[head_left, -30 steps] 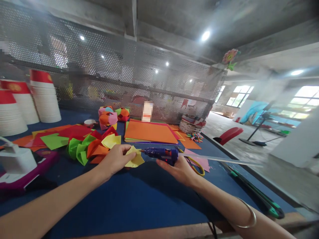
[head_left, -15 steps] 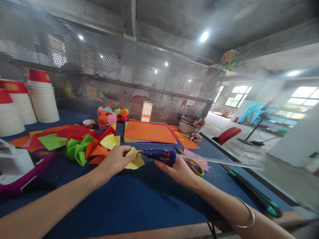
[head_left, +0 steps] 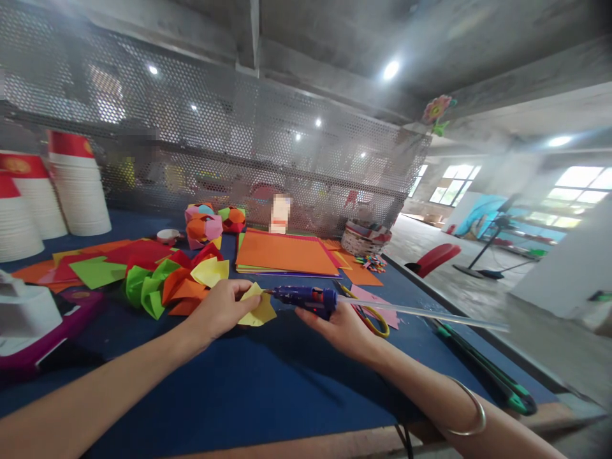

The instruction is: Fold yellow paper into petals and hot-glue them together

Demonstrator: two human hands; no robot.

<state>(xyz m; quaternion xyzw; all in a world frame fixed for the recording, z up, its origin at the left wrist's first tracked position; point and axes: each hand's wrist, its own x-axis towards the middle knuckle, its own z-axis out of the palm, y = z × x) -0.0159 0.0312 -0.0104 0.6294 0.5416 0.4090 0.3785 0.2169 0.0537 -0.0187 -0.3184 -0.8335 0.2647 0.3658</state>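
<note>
My left hand (head_left: pixel 228 309) pinches a folded yellow paper piece (head_left: pixel 259 310) above the blue table. In my right hand (head_left: pixel 345 330) is a dark blue glue gun (head_left: pixel 306 298), lying sideways with its nozzle at the upper edge of the yellow paper. A long clear glue stick (head_left: pixel 425 312) sticks out of the gun's back end towards the right. Left of my left hand lie folded paper pieces: green (head_left: pixel 150 290), orange (head_left: pixel 184 288) and yellow (head_left: pixel 210 272). Yellow-handled scissors (head_left: pixel 377 320) rest just behind my right hand.
A stack of coloured paper (head_left: pixel 287 253) lies beyond my hands, with paper balls (head_left: pixel 203 228) to its left and a woven basket (head_left: pixel 366 238) to its right. Paper cup stacks (head_left: pixel 79 185) and a white plug (head_left: pixel 29 312) stand left. A green cutter (head_left: pixel 485 366) lies right.
The view has shifted very slightly. Both hands keep nearly the same pose, with the nozzle still at the yellow paper.
</note>
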